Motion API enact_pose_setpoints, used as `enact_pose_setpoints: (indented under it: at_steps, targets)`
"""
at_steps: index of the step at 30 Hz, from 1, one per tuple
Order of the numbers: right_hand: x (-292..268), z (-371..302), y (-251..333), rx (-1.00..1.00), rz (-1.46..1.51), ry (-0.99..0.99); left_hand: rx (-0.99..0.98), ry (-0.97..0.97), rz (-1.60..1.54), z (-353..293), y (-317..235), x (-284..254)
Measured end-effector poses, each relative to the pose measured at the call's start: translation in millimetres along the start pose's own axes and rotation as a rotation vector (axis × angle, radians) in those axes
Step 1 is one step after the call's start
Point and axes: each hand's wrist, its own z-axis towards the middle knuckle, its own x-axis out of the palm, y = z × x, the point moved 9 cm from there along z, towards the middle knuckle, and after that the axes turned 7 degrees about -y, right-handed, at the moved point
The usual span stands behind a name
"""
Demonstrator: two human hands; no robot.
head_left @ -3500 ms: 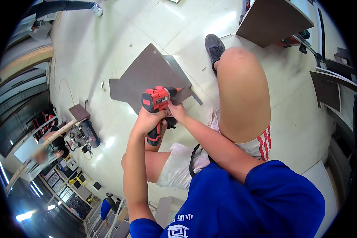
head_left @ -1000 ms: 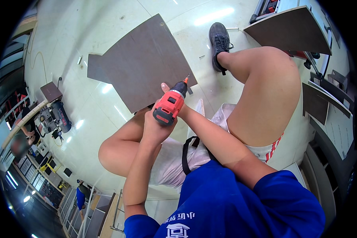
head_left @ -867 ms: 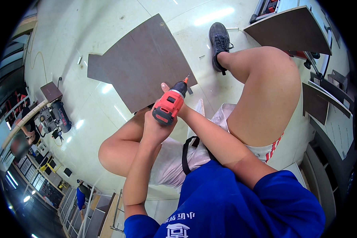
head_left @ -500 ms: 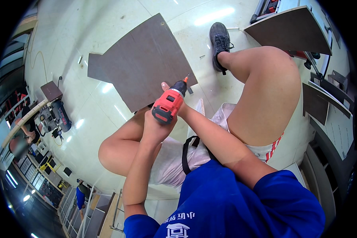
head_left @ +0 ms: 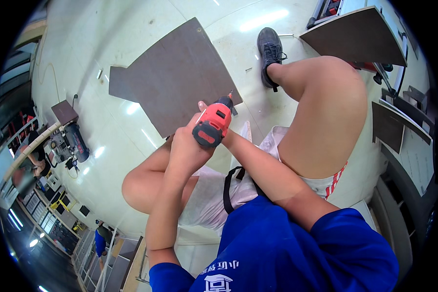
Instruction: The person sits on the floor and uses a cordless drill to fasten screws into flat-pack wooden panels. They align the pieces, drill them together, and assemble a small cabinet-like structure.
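Note:
A red and black cordless drill (head_left: 214, 121) is held in front of me between my knees. Its bit (head_left: 231, 94) with an orange part points away, over the near right corner of a dark brown board (head_left: 173, 73). My left hand (head_left: 187, 143) is closed round the drill's left side and rear. From the right, my right hand (head_left: 227, 138) reaches in under the drill and grips it, with most of its fingers hidden behind the tool. The board lies flat on the floor, with a notch at its left. Whether the bit touches it I cannot tell.
A curved brown panel (head_left: 360, 39) leans at the upper right, with more cut boards (head_left: 388, 127) below it. My right shoe (head_left: 271, 51) stands beside the board. At the left are an air compressor (head_left: 75, 141) and a brown box (head_left: 64, 112). Other people (head_left: 101, 238) are farther off.
The drill's rear end has shifted slightly right, and the tool has tilted a little. My left forearm has swung slightly left. Both hands stay on the drill.

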Motion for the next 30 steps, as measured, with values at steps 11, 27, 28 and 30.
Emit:
enact_pose_setpoints:
  at_steps: [11,27,28,30]
  targets:
    - [-1,-5,29,-0.369,-0.267,-0.115,-0.098,0.087,-0.017,17,-24,-7]
    - [-6,1,15,-0.119,-0.230,-0.236,-0.043,0.148,0.144,27,-43,-4]
    - [-5,-2,18,-0.119,-0.234,-0.235,-0.028,0.152,0.180,27,-44,-4]
    - [2,-15,31,-0.109,-0.271,-0.249,-0.050,0.143,0.117,25,-38,-4]
